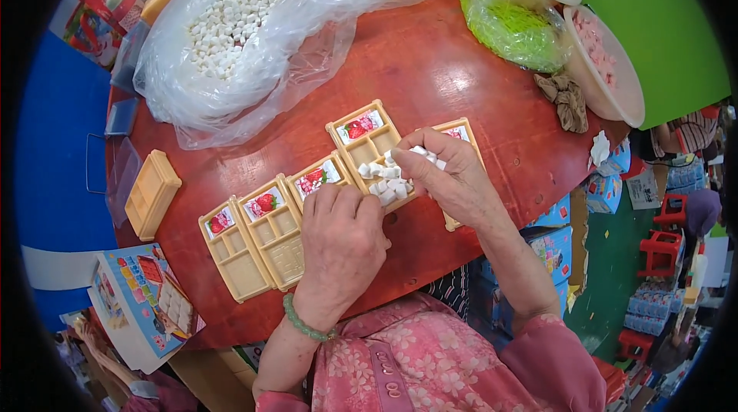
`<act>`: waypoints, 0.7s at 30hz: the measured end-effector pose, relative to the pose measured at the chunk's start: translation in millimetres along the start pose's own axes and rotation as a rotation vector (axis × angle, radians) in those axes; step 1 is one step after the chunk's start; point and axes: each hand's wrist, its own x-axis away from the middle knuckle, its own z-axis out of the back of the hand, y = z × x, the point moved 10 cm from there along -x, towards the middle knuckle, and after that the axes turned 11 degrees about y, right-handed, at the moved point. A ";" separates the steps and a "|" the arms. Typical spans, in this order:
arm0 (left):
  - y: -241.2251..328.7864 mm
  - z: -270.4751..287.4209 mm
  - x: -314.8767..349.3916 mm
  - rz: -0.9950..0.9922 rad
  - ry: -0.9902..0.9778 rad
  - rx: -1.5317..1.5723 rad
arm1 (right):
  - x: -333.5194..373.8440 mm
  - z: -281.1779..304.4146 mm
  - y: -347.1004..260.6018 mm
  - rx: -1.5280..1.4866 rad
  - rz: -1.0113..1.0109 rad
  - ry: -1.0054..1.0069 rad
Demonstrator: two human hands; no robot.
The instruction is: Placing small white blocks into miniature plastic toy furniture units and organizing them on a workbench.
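Several cream plastic trays with compartments lie in a slanting row, among them a left-end tray (247, 277) and a middle tray (378, 140). Each shows a small packet with a strawberry picture (359, 127) in its upper compartment. My left hand (342, 235), a green bead bracelet at its wrist, is curled over the trays; its fingertips are hidden under it. My right hand (453, 177) is bent over the middle tray, thumb and fingers closed around small white cubes (420, 151). More white cubes (390, 184) lie in a heap just below it, beside the left hand.
A big clear bag of white cubes (238, 16) spreads across the far left of the red table (407, 51). Stacked cream trays (152, 193) and a picture box (146, 297) stand at left. Far right hold a green bag (511, 24), a bowl of pink pieces (626, 97) and a brown cloth (565, 101).
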 end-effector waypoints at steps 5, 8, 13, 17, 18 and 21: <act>-1.4 -3.4 -2.1 0.015 -0.052 -0.054 | 1.9 -4.2 -5.5 0.352 0.106 -0.024; -1.3 0.7 -3.4 0.030 -0.056 -0.044 | 8.2 -7.0 -19.3 0.550 0.367 0.014; -6.5 -1.0 1.9 0.052 -0.073 -0.031 | 13.0 -19.5 -22.9 0.700 0.405 -0.028; -8.5 -0.6 1.7 0.033 -0.034 -0.010 | 12.9 -23.9 -19.4 0.719 0.395 -0.062; -9.2 -0.9 1.2 0.036 -0.039 -0.006 | 12.6 -23.9 -18.3 0.720 0.394 -0.065; -9.3 -2.1 0.1 0.030 -0.054 -0.012 | 12.0 -21.6 -18.1 0.706 0.413 -0.064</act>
